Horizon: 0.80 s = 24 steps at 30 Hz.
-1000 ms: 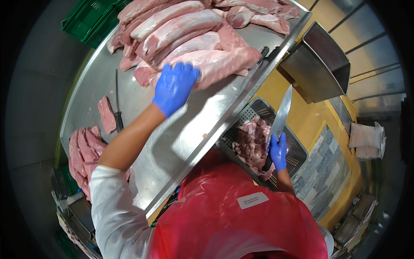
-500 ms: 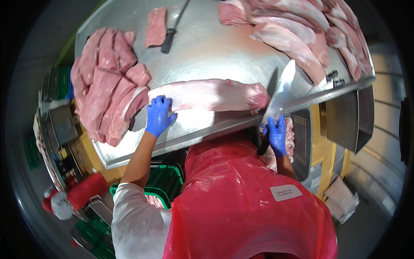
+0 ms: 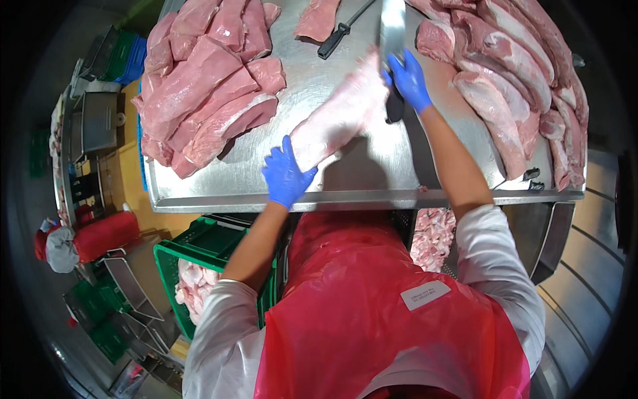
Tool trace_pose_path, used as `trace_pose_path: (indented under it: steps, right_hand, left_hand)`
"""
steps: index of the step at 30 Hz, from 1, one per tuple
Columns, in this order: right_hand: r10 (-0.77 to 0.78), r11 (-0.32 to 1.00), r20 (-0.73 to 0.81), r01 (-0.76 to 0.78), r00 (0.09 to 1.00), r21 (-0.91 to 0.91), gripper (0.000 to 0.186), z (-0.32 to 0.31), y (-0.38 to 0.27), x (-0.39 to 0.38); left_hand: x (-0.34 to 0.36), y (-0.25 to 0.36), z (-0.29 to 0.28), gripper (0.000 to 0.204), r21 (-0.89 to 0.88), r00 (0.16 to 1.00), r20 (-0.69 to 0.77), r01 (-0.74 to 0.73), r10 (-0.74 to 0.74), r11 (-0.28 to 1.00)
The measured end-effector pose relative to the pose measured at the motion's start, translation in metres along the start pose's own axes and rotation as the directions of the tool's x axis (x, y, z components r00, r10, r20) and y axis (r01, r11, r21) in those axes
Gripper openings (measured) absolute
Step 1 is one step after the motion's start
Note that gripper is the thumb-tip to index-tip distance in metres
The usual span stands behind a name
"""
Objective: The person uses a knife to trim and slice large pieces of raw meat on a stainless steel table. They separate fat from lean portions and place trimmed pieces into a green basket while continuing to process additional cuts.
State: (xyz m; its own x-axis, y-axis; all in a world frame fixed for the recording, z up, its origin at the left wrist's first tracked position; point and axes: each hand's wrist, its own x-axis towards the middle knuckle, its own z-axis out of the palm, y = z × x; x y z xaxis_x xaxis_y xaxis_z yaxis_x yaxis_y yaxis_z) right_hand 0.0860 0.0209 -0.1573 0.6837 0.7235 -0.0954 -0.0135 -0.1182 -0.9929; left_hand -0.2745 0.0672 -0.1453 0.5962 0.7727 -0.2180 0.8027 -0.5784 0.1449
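A long pale pink slab of meat [image 3: 335, 120] lies diagonally across the steel table [image 3: 312, 80], its far end blurred. My left hand [image 3: 284, 171], in a blue glove, grips its near end with fingers and thumb at either side. My right hand [image 3: 409, 83], also gloved, is closed on a large black-handled knife [image 3: 392, 26] above the slab's far end, blade pointing away from me. A black-handled steel rod [image 3: 332, 41] lies beside a small meat cut [image 3: 316, 16] at the back.
Pink cuts [image 3: 199, 86] are heaped on the left, longer pieces [image 3: 498, 86] on the right. Below the front edge are a green crate [image 3: 166, 253] with pale scraps and another container of scraps [image 3: 432, 236]. A co-worker in red [image 3: 106, 233] is at far left.
The slab moved from the right pile to the middle, then swung from crosswise to diagonal. My right hand raised the knife from below the front edge to over the table. The view has turned.
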Motion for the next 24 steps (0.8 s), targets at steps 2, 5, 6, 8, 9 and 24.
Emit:
trace_pose_path:
  steps: [2,5,6,8,9,24]
  right_hand:
    - [-0.075,0.997,0.085,0.075,0.994,0.0,0.021,0.026,-0.029,0.017]
    - [-0.174,0.984,0.106,0.169,0.979,0.057,0.023,0.044,-0.066,-0.003]
    - [-0.146,0.985,0.074,0.138,0.987,0.102,0.022,0.036,-0.068,-0.018]
    - [-0.093,0.977,0.017,0.088,0.996,0.193,0.021,0.009,-0.066,-0.047]
    - [-0.015,0.978,-0.037,0.023,0.999,0.207,0.021,-0.014,-0.062,-0.063]
    - [0.293,0.852,-0.418,-0.433,0.86,-0.294,0.048,-0.212,0.047,-0.323]
  left_hand:
    - [-0.023,0.039,0.009,0.115,-0.048,0.98,0.051,0.197,-0.194,0.979]
    - [-0.064,0.077,0.054,0.108,-0.44,0.968,0.035,-0.207,0.247,0.874]
    - [-0.067,0.096,0.06,0.097,-0.454,0.891,0.005,-0.403,0.454,0.795]
    - [-0.064,0.133,0.05,0.077,-0.544,0.63,0.065,-0.628,0.774,0.556]
    - [-0.056,0.149,0.035,0.067,-0.621,0.451,0.135,-0.655,0.882,0.43]
    - [0.173,0.072,-0.049,0.105,0.436,0.775,0.285,-0.629,0.565,0.644]
